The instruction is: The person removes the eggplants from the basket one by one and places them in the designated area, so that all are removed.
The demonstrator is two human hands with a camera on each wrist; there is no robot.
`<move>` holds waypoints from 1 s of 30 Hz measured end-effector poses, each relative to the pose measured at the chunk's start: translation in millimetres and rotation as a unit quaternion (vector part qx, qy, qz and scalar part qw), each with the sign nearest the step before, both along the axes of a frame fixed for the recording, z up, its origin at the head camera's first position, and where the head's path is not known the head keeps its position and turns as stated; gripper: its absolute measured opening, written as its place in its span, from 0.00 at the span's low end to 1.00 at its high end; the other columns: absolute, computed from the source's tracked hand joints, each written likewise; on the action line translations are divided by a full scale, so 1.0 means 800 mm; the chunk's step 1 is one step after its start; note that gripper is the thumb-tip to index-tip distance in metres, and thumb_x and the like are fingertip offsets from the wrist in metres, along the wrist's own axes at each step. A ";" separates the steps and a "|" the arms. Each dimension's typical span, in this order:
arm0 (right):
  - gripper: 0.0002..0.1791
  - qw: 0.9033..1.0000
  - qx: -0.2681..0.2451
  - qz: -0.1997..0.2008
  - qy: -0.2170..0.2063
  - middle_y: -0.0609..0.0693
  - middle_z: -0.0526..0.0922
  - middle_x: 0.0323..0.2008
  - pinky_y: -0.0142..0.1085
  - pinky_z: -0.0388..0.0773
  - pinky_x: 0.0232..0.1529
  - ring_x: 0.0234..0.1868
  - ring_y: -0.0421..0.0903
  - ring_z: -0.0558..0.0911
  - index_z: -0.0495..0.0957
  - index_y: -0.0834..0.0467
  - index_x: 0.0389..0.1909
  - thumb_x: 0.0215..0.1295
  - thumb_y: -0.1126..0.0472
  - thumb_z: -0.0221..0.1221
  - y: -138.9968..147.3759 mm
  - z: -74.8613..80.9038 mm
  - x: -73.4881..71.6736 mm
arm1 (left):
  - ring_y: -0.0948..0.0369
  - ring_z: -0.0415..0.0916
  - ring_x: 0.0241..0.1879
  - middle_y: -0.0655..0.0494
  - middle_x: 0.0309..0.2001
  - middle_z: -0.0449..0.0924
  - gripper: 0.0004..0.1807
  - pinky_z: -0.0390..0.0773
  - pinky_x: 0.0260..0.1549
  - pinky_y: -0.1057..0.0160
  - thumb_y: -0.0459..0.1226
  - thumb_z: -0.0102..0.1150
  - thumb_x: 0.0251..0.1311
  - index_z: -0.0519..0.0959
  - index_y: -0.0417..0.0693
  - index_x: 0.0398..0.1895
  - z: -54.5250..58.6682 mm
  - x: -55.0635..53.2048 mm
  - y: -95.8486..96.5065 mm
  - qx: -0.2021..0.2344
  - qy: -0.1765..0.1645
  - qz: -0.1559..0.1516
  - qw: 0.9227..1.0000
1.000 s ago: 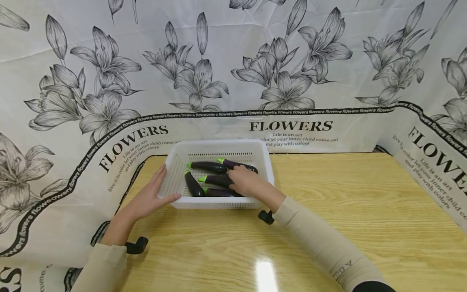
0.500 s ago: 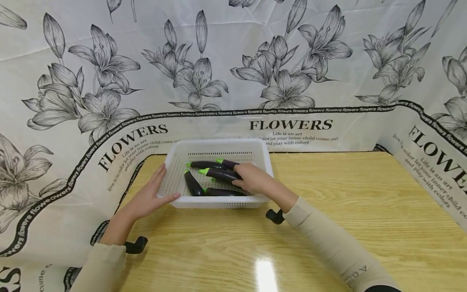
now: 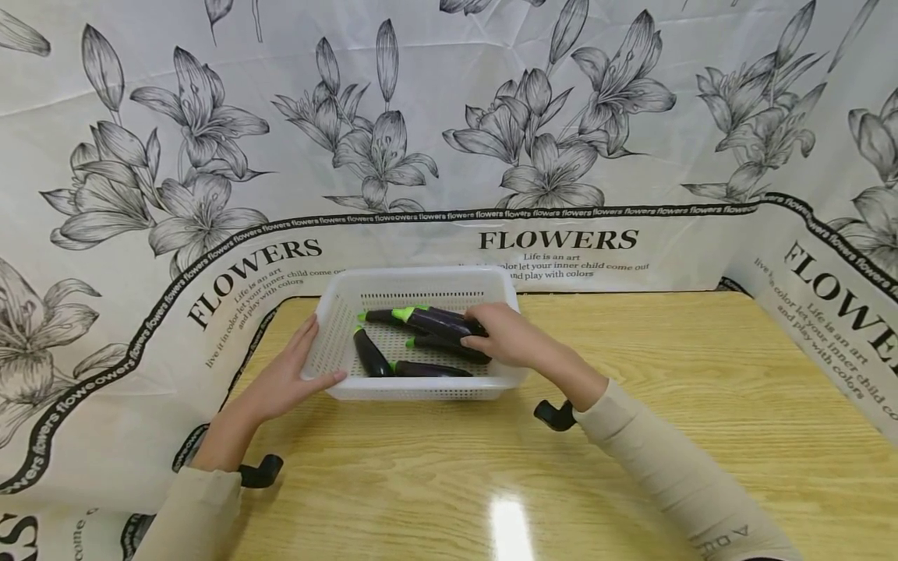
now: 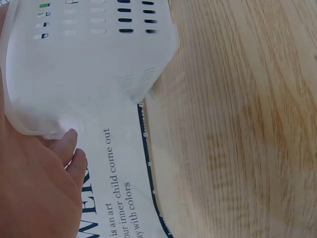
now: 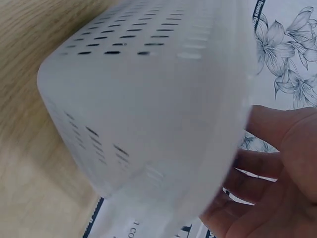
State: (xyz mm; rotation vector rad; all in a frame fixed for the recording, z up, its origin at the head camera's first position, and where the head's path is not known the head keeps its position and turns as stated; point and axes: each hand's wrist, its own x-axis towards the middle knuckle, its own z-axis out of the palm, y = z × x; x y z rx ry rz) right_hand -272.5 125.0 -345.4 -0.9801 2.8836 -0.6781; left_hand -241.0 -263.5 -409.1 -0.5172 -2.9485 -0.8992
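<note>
My right hand [image 3: 507, 333] grips an eggplant [image 3: 438, 321] with a bright green stem end, holding it above others in a white perforated plastic basket [image 3: 421, 383]. Below it lies a second eggplant [image 3: 449, 347]; another eggplant [image 3: 381, 316] is partly covered behind. Toward the front are a slanted eggplant [image 3: 372, 354] and one eggplant [image 3: 432, 371] along the near wall. At the left corner my left hand [image 3: 284, 382] holds the basket, thumb at the near rim. In the right wrist view the basket wall hides the eggplant from sight.
The basket stands on a wood-grain table [image 3: 652, 436], close to its back edge. A white flower-printed cloth [image 3: 393, 156] hangs behind and around both sides. A black wrist mount [image 3: 554, 415] sits under the right wrist, another mount [image 3: 263, 471] by the left.
My right hand has raised the eggplant and drawn it to the right over the basket, uncovering the one beneath. The left hand has stayed at the basket's corner.
</note>
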 end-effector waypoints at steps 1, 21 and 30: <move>0.20 1.000 -0.003 0.000 0.002 0.62 0.84 0.52 0.51 0.79 0.58 0.55 0.58 0.83 0.79 0.69 0.56 0.72 0.59 0.63 0.003 0.002 0.001 | 0.37 0.39 0.79 0.48 0.84 0.30 0.60 0.51 0.72 0.30 0.61 0.62 0.64 0.36 0.45 0.84 0.000 0.000 0.000 -0.001 0.001 0.000 1.000; 0.15 0.997 -0.029 -0.046 0.056 0.57 0.85 0.40 0.51 0.80 0.49 0.43 0.54 0.82 0.83 0.69 0.48 0.69 0.60 0.65 0.068 0.020 0.010 | 0.35 0.42 0.79 0.46 0.83 0.30 0.60 0.53 0.70 0.29 0.61 0.62 0.65 0.37 0.45 0.84 -0.001 0.000 0.000 0.001 0.003 -0.005 1.000; 0.15 0.997 -0.019 -0.073 0.032 0.57 0.86 0.40 0.52 0.79 0.47 0.41 0.53 0.82 0.82 0.69 0.46 0.67 0.60 0.66 0.091 0.022 0.012 | 0.36 0.40 0.79 0.48 0.83 0.30 0.60 0.52 0.70 0.29 0.61 0.61 0.65 0.36 0.46 0.84 -0.001 -0.001 0.000 -0.001 0.001 -0.002 1.000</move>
